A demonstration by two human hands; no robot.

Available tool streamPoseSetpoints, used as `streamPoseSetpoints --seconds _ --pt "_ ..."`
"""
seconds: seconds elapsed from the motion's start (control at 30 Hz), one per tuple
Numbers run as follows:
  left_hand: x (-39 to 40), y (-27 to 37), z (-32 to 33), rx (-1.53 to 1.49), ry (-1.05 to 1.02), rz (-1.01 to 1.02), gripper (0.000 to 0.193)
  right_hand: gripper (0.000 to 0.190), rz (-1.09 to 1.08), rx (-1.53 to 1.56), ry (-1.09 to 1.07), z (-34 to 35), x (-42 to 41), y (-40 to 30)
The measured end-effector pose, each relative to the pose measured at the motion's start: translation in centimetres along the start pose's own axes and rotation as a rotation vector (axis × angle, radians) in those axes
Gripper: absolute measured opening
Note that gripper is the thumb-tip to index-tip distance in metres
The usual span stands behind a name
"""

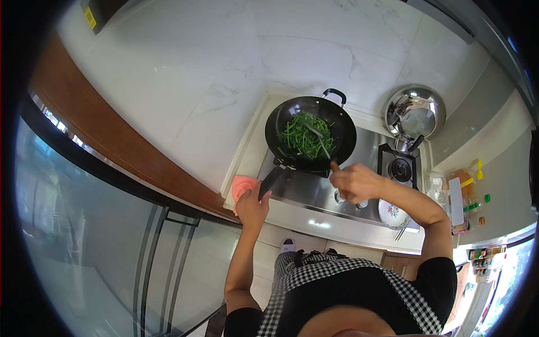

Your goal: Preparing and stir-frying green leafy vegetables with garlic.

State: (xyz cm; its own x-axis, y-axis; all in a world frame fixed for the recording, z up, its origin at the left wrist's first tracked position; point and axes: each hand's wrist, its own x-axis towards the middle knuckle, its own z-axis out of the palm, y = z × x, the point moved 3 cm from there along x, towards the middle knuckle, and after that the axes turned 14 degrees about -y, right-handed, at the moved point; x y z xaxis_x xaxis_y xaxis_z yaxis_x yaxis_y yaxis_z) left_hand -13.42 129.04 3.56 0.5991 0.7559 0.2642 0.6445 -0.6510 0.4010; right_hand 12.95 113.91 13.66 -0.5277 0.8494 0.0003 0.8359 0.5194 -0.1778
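A black wok (276,126) sits over the left burner of a steel gas hob (307,187). Chopped green stalks, a leafy vegetable (307,137), lie heaped in its middle. My left hand (252,207) grips the wok's long black handle (271,181) at the lower left. In my right hand (357,183) is a cooking spatula (323,143) with a metal shaft and a brown grip. Its head reaches in among the greens and is partly hidden by them. A small black loop handle (335,93) stands on the wok's far rim.
A folded pink cloth (243,185) lies beside my left hand. Against the back wall leans a shiny steel lid (414,111), behind the right burner (400,169). A floral plate (393,215) and chopsticks (400,234) are under my right forearm. Seasoning bottles (467,198) stand at right; a glass door (126,236) is at left.
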Motion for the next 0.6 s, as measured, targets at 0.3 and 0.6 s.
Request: streamPoseSetpoints --seconds 0.3,0.6 --pt "0.1 -0.3 0.2 -0.004 0.025 0.005 0.037 0.013 0.056 0.318 0.261 -6.6 -2.1 0.9" --pt "0.3 -0.2 0.2 -0.015 0.048 0.034 0.037 0.013 0.257 0.864 0.502 -4.3 -3.1 4.2"
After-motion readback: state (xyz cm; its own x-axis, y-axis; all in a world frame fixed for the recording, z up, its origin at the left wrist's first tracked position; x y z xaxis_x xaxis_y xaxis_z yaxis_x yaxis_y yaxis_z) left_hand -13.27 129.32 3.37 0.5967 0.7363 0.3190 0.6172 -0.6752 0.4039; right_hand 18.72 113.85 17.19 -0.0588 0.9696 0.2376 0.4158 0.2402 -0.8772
